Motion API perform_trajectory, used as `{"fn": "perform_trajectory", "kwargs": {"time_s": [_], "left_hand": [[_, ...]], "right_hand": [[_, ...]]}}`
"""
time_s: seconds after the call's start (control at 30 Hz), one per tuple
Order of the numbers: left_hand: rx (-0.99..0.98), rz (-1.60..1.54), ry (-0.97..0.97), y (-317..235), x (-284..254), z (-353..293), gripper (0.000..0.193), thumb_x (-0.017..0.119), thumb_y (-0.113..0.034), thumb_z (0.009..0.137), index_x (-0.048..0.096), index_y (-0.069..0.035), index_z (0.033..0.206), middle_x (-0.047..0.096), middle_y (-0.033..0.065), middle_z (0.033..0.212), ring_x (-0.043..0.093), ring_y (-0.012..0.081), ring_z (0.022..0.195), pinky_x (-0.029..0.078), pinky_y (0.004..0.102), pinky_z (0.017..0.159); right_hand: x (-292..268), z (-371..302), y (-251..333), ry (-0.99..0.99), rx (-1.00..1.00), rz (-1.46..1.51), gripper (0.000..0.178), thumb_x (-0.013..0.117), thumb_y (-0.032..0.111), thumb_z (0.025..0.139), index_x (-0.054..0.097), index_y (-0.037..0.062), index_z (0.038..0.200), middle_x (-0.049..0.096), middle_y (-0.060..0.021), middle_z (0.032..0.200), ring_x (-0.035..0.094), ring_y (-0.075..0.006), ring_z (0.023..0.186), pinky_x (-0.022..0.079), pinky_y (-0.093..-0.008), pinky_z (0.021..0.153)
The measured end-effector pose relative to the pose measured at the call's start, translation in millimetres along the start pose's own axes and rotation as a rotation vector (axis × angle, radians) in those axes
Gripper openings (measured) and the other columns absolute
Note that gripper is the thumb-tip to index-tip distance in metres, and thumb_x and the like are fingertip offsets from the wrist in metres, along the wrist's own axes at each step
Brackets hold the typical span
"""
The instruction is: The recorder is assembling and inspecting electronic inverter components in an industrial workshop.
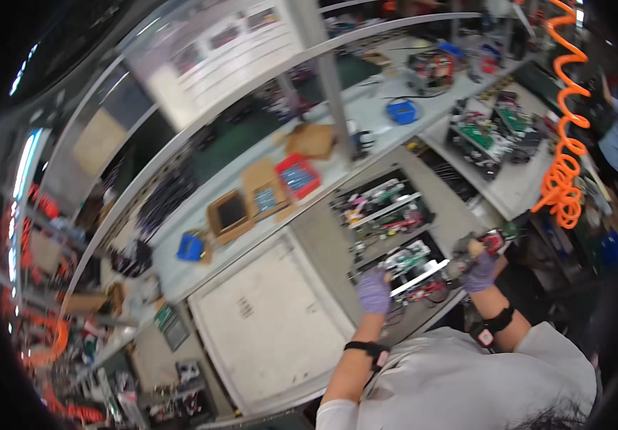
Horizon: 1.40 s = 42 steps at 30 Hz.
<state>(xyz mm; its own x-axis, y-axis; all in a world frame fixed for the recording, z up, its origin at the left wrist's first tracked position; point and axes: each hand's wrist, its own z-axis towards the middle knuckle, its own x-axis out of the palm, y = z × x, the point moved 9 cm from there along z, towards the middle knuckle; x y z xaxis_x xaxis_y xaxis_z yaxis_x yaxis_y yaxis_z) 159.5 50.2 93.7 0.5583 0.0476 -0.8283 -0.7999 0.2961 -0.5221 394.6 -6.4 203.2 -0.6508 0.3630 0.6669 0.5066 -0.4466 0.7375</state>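
Note:
My left hand (375,292), in a purple glove, is closed on the left edge of an open electronic unit (413,258) with a black casing, a long pale bar and loose wires. At the unit's right side is my right hand (478,274), gloved in purple with bare fingertips showing. Its fingers are curled around a greyish object that blur leaves unclear; a red part (493,241) shows just beyond. A second open unit (384,204) of similar build lies behind the first on the bench.
A large white board (266,322) lies to the left. Along the back shelf sit a red bin (298,175), cardboard boxes (230,215) and blue bins (402,111). More units with green boards (484,132) stand at the far right, near a hanging orange coiled hose (567,93).

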Motion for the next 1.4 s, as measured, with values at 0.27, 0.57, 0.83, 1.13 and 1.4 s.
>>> {"fn": "perform_trajectory", "kwargs": {"time_s": [0.27,0.57,0.83,1.13,1.4], "left_hand": [[0.06,0.139,0.053,-25,4,23,0.026,0.057,-0.024,0.076,0.062,-0.01,0.097,0.06,0.0089,0.097,0.055,0.0273,0.086,0.045,0.039,0.073],[0.161,0.143,0.079,-37,13,34,0.035,0.061,-0.017,0.064,0.059,-0.006,0.097,0.056,0.0124,0.091,0.052,0.0317,0.08,0.044,0.0415,0.071],[0.194,0.097,0.03,-36,10,32,0.038,0.06,-0.017,0.063,0.058,-0.003,0.098,0.055,0.0133,0.091,0.052,0.0312,0.081,0.044,0.0408,0.07],[0.175,0.073,0.06,-33,20,31,0.028,0.059,-0.02,0.074,0.057,-0.003,0.096,0.053,0.0162,0.093,0.052,0.0325,0.086,0.044,0.0425,0.073],[0.08,0.042,0.119,-25,28,32,0.029,0.058,-0.022,0.077,0.055,-0.002,0.097,0.053,0.0181,0.096,0.052,0.035,0.09,0.044,0.0438,0.074]], "right_hand": [[1,29,-3,0.041,0.012,-0.03,0.036,0.071,0.004,0.066,0.048,0.008,0.093,0.059,-0.0097,0.078,0.06,-0.0187,0.068,0.051,-0.0309,0.058],[12,42,-63,0.26,0.02,-0.107,0.039,0.073,0.019,0.072,0.047,0.01,0.099,0.055,-0.0074,0.076,0.056,-0.0194,0.068,0.045,-0.0284,0.054],[56,34,-77,0.572,0.064,-0.085,0.031,0.067,-0.003,0.071,0.051,0.0078,0.095,0.055,-0.0045,0.081,0.057,-0.0172,0.076,0.049,-0.0316,0.069],[51,39,-92,0.531,0.071,-0.276,0.032,0.067,-0.006,0.069,0.053,0.0065,0.095,0.058,-0.0058,0.085,0.058,-0.0138,0.076,0.049,-0.0269,0.067],[27,48,-103,0.369,0.032,-0.307,0.034,0.068,-0.002,0.068,0.051,0.0065,0.096,0.056,-0.0037,0.084,0.057,-0.0133,0.075,0.049,-0.0272,0.067]]}}
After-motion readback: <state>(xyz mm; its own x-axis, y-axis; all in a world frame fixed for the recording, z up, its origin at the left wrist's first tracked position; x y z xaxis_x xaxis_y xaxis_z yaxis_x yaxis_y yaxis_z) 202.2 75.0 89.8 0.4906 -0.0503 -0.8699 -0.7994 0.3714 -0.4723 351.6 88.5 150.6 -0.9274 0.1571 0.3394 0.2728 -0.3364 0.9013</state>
